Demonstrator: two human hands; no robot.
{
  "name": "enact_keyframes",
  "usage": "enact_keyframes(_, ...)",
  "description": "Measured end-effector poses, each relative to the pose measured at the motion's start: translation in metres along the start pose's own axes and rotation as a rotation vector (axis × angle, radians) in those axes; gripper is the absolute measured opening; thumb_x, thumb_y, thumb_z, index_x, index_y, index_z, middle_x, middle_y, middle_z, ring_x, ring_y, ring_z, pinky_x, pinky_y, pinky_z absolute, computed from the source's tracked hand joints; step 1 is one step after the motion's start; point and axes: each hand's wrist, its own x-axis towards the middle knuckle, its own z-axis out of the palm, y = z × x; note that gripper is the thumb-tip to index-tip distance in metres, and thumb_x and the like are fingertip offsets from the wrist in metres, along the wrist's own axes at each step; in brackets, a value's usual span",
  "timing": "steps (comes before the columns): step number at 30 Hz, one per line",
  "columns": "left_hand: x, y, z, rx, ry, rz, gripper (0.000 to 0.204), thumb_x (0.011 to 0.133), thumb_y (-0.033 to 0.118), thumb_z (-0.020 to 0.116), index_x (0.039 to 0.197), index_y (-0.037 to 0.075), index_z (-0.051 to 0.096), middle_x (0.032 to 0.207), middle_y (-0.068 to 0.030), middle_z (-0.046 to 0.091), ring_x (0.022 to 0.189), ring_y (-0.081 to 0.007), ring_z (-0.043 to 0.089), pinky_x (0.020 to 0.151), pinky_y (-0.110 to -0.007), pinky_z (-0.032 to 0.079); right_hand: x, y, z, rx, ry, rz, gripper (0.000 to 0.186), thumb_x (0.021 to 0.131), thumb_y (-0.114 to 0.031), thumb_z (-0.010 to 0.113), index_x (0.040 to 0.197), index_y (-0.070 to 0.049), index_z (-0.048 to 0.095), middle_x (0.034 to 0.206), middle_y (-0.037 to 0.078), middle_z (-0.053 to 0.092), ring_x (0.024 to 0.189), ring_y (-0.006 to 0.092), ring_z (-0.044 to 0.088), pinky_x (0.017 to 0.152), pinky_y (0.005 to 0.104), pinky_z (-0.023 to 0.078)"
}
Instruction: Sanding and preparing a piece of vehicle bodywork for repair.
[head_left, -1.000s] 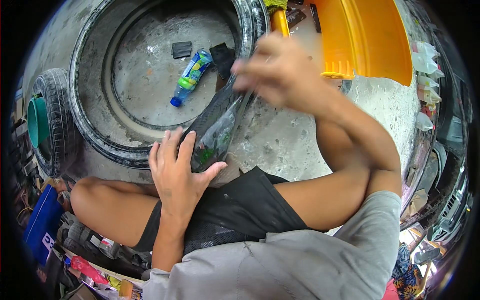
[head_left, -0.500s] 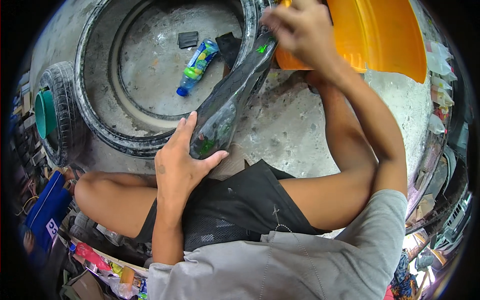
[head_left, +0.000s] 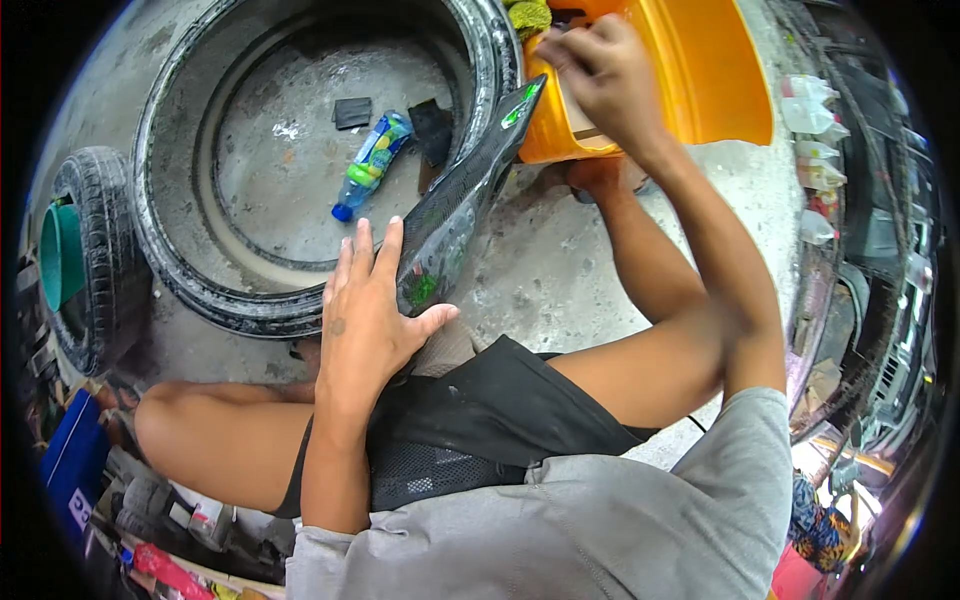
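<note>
A long, tapering glossy dark panel (head_left: pixel 455 210) with a woven-look pattern and bright green patches leans on the rim of a large tire (head_left: pixel 150 215). At its wide near end, my left hand (head_left: pixel 368 310) lies with fingers stretched and thumb spread, touching the panel's edge. My right hand (head_left: pixel 605 85) is raised past the panel's narrow tip, over an orange-yellow plastic container (head_left: pixel 705 75). Its fingers are curled together and slightly blurred; whatever they may hold cannot be made out. The hand is apart from the panel.
Inside the tire's ring lie a plastic bottle (head_left: pixel 372 165) with a blue cap and a small dark square pad (head_left: pixel 352 113). A yellow-green cloth (head_left: pixel 528 17) is at the container's edge. Another tire (head_left: pixel 105 260) with a green tub (head_left: pixel 62 255) stands left; clear plastic bags (head_left: pixel 810 105) lie right.
My right hand has lifted off the panel's tip, which now shows bare. My left hand's fingers are more spread. The view has shifted, revealing more of the container's inside.
</note>
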Motion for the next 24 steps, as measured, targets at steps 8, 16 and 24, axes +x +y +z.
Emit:
enact_keyframes(8,0.003,-0.008,0.0,-0.29,-0.149,-0.063,0.113,0.072,0.037,0.095,0.165,0.014,0.038,0.158,-0.0379,0.043,0.144,-0.0519,0.048,0.116,-0.05,0.044,-0.07,-0.158,0.027,0.072,0.122,0.367,0.021,0.09,-0.024,0.084,0.098,-0.006,0.081,0.08,0.017,0.054,0.079,0.034,0.054,0.069,0.0446,0.044)
enact_keyframes(16,-0.003,-0.01,0.012,-0.329,-0.12,-0.03,0.105,0.078,0.031,0.092,0.165,0.013,0.037,0.15,-0.0338,0.048,0.139,-0.0541,0.049,0.112,-0.062,0.044,-0.058,-0.132,0.045,-0.152,0.125,0.424,0.018,0.089,-0.02,0.083,0.093,-0.004,0.077,0.085,0.02,0.056,0.081,0.0363,0.055,0.071,0.0457,0.043)
enact_keyframes(24,0.0,0.001,0.011,-0.312,-0.082,0.009,0.105,0.075,0.033,0.094,0.163,0.012,0.041,0.145,-0.0313,0.053,0.13,-0.0498,0.057,0.107,-0.056,0.049,-0.025,-0.048,0.05,-0.286,0.252,0.54,0.017,0.089,-0.019,0.081,0.094,-0.004,0.076,0.086,0.021,0.062,0.084,0.0389,0.057,0.077,0.0464,0.046)
